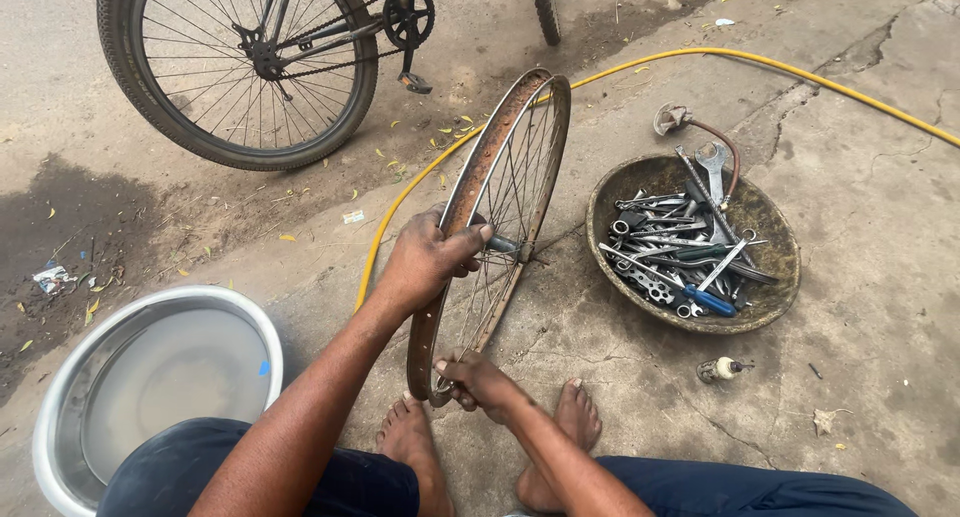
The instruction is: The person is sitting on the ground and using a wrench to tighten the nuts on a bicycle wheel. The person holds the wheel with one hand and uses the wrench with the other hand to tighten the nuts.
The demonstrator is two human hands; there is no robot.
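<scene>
At frame centre the left hand (425,262) grips the rusty wheel rim (480,167) upright while the right hand (478,379) pinches a spoke; a steady rim should suit this best.

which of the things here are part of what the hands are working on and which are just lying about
In hand:
- bare wheel rim, stood on edge
- left hand gripping its rusty edge
- right hand at its lower spokes

Lying about:
- pan of spanners
- yellow hose
- metal basin of water
- bicycle
- small bottle
</scene>
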